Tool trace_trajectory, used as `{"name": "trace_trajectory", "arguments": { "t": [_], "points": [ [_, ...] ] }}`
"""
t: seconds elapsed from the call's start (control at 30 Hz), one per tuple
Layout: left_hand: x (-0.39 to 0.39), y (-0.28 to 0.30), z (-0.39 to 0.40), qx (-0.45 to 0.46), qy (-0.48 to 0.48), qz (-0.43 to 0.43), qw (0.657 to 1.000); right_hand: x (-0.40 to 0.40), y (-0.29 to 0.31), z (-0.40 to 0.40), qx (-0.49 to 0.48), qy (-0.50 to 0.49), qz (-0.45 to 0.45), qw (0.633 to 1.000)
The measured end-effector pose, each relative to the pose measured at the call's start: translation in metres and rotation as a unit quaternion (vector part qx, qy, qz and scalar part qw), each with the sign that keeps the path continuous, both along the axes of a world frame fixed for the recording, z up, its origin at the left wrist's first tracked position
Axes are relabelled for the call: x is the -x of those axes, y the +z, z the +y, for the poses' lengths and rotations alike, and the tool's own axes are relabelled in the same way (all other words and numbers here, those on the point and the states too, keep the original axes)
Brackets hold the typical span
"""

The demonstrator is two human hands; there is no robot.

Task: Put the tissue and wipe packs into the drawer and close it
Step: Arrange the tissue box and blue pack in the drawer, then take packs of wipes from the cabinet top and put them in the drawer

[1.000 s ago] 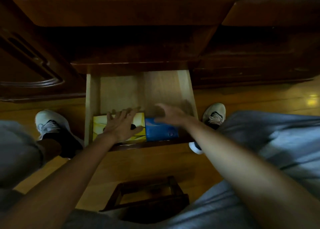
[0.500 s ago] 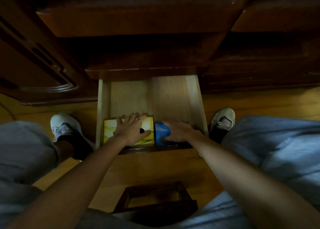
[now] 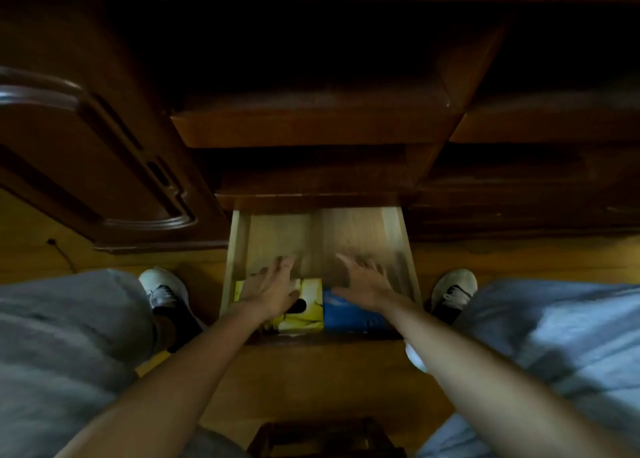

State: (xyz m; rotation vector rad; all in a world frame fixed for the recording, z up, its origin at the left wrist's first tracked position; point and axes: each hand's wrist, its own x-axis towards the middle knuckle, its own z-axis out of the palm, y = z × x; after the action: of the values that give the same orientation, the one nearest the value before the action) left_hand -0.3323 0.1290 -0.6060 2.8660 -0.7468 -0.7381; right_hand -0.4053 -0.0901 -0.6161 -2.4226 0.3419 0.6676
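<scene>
A light wooden drawer (image 3: 408, 249) stands pulled out from the dark cabinet. At its near end lie a yellow tissue pack (image 3: 310, 313) on the left and a blue wipe pack (image 3: 346, 315) on the right, side by side. My left hand (image 3: 273, 291) hovers flat over the yellow pack with fingers spread, covering much of it. My right hand (image 3: 363, 281) is over the far edge of the blue pack, fingers apart and blurred by motion. Neither hand grips a pack.
Dark wooden cabinet doors (image 3: 104, 152) and shut drawers (image 3: 304, 128) rise behind. My knees in grey trousers and white shoes (image 3: 162, 287) flank the drawer on the wooden floor. A small dark wooden stool (image 3: 325, 437) stands below between my legs.
Both hands have lifted off the packs and moved toward the far end of the drawer with fingers spread. The camera view has tilted upward; the packs have stayed in place.
</scene>
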Motion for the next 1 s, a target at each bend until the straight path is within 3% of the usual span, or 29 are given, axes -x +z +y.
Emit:
{"name": "trace_trajectory", "arguments": {
  "t": [0.1,0.2,0.33,0.43,0.5,0.6,0.7,0.8,0.9,1.0],
  "points": [
    [-0.019,0.065,-0.006,0.022,0.053,-0.123,0.991,-0.024,0.064,-0.01,-0.062,-0.031,-0.109,0.992],
    [-0.034,0.15,-0.008,0.12,0.045,-0.242,0.962,-0.039,0.15,-0.022,-0.06,-0.039,-0.277,0.958],
    [-0.056,0.268,-0.012,0.27,-0.005,-0.433,0.86,-0.059,0.275,-0.038,-0.035,-0.049,-0.488,0.871],
    [-0.08,0.343,-0.027,0.316,-0.026,-0.507,0.801,-0.084,0.355,-0.051,0.058,-0.055,-0.576,0.813],
    [-0.102,0.376,-0.04,0.324,-0.026,-0.505,0.8,-0.107,0.387,-0.064,0.151,-0.033,-0.549,0.822],
    [-0.141,0.399,-0.059,0.288,-0.013,-0.46,0.839,-0.14,0.401,-0.079,0.24,-0.029,-0.407,0.881],
    [-0.179,0.398,-0.079,0.244,-0.008,-0.412,0.878,-0.167,0.403,-0.089,0.305,-0.016,-0.409,0.86],
    [-0.217,0.395,-0.102,0.234,0.001,-0.374,0.897,-0.192,0.416,-0.103,0.317,-0.011,-0.421,0.85],
    [-0.255,0.397,-0.133,0.23,0.007,-0.361,0.904,-0.223,0.428,-0.121,0.276,-0.033,-0.364,0.889],
    [-0.291,0.396,-0.168,0.222,-0.012,-0.365,0.904,-0.261,0.432,-0.141,0.27,-0.054,-0.339,0.9]
  ]
}}
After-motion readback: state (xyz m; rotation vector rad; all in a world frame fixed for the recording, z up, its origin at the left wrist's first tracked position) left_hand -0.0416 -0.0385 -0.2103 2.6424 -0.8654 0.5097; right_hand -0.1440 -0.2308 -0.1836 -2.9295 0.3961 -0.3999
